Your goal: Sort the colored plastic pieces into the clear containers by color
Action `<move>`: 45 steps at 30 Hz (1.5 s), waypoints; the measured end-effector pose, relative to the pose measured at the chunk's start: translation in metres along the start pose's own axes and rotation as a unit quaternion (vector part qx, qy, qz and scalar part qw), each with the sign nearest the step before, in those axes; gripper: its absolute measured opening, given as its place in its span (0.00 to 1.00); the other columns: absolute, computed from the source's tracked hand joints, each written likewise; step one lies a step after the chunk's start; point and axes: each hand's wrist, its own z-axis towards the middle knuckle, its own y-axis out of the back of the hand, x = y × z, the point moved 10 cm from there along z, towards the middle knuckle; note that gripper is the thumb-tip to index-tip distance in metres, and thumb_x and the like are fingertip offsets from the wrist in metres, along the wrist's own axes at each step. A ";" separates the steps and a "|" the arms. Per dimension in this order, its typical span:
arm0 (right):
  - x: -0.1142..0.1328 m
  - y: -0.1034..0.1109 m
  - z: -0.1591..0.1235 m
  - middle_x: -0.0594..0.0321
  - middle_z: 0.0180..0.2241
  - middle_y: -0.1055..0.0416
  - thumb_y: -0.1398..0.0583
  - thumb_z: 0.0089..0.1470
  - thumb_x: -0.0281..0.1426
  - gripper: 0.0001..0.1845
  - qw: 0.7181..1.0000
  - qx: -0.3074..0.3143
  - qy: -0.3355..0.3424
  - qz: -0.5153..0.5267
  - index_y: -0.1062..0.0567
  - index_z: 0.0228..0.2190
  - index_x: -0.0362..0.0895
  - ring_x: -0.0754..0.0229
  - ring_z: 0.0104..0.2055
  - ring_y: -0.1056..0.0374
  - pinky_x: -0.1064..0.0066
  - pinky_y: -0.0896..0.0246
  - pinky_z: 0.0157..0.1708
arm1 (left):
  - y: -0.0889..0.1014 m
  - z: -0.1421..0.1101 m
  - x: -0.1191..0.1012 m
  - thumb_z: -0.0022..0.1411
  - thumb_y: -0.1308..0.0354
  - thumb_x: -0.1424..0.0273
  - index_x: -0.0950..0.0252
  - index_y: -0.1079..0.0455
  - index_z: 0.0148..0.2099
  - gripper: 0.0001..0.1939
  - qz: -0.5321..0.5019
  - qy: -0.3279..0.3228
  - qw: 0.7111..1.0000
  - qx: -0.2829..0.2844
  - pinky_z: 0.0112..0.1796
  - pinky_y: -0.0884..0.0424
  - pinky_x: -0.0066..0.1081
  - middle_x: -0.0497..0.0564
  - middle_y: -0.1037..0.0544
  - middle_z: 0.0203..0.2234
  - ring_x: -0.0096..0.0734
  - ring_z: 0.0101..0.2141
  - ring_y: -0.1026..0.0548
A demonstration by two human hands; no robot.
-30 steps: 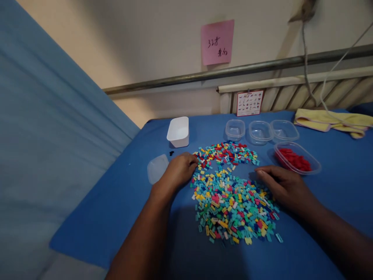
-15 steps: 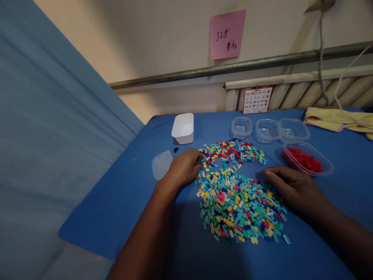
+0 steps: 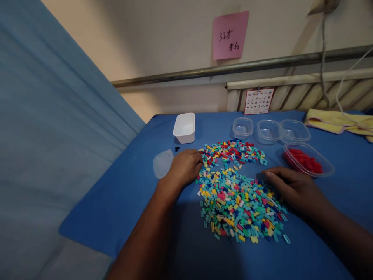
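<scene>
Many small plastic building pieces in turquoise, yellow, pink, green, blue and red lie spread in a loose pile on a blue-covered table. A band at the back of the pile holds many red pieces. My left hand rests at the pile's left edge with its fingers curled down; whatever its fingertips hold is hidden. At the right edge, my right hand is closed, thumb against the index finger, over the pieces; I cannot make out anything in it. Beyond it stands a clear tub of red pieces.
Clear plastic tubs line the back right, near a yellow cloth. A white tub stands back left, with a translucent lid and small black pieces nearby. A blue curtain hangs at left.
My left hand's fingers have drawn in slightly at the pile's edge. My right hand stays in place, and the view has shifted very little.
</scene>
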 end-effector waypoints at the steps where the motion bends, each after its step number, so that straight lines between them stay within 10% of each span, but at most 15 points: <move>1: 0.000 0.000 0.000 0.61 0.32 0.15 0.37 0.69 0.51 0.21 1.000 0.002 -0.002 0.002 0.11 0.43 0.50 0.54 0.27 0.26 0.64 0.28 0.27 | 0.000 0.000 0.000 0.72 0.41 0.71 0.61 0.18 0.46 0.10 0.001 0.003 1.000 0.004 0.45 0.30 0.42 0.55 0.17 0.46 0.49 0.49 0.22; 19: 0.003 -0.001 0.000 0.62 0.33 0.15 0.37 0.70 0.49 0.20 1.000 0.009 0.005 0.007 0.11 0.42 0.49 0.54 0.29 0.23 0.65 0.27 0.29 | 0.001 -0.005 -0.001 0.74 0.45 0.73 0.62 0.19 0.48 0.12 0.015 0.024 0.998 0.048 0.39 0.34 0.40 0.57 0.18 0.46 0.48 0.46 0.21; 25: 0.017 -0.008 0.005 0.62 0.38 0.14 0.39 0.73 0.43 0.17 0.998 0.015 0.055 0.004 0.13 0.42 0.49 0.53 0.37 0.19 0.65 0.26 0.38 | 0.014 -0.002 -0.009 0.72 0.42 0.71 0.63 0.22 0.47 0.08 -0.216 0.015 0.976 -0.026 0.40 0.31 0.36 0.53 0.19 0.41 0.38 0.39 0.22; 30: 0.027 -0.008 0.011 0.62 0.36 0.16 0.39 0.74 0.39 0.14 0.995 0.003 0.100 0.011 0.15 0.40 0.48 0.55 0.37 0.20 0.65 0.29 0.39 | 0.018 0.024 -0.063 0.72 0.41 0.69 0.63 0.22 0.45 0.06 -0.322 -0.056 0.945 -0.023 0.40 0.30 0.35 0.51 0.20 0.38 0.36 0.37 0.23; 40: 0.040 -0.001 0.015 0.63 0.27 0.24 0.40 0.72 0.32 0.15 0.987 -0.025 0.157 -0.013 0.22 0.30 0.47 0.56 0.28 0.28 0.64 0.39 0.32 | 0.033 0.123 -0.246 0.74 0.40 0.73 0.66 0.20 0.54 0.10 -0.258 -0.272 0.925 -0.058 0.51 0.25 0.39 0.56 0.17 0.50 0.42 0.48 0.20; 45: 0.029 -0.004 0.015 0.63 0.34 0.19 0.41 0.75 0.37 0.14 0.993 -0.001 0.109 0.041 0.17 0.39 0.47 0.56 0.35 0.24 0.65 0.33 0.38 | 0.055 0.126 -0.206 0.76 0.39 0.72 0.65 0.20 0.54 0.10 -0.269 -0.241 0.926 -0.114 0.56 0.26 0.39 0.56 0.16 0.50 0.41 0.52 0.20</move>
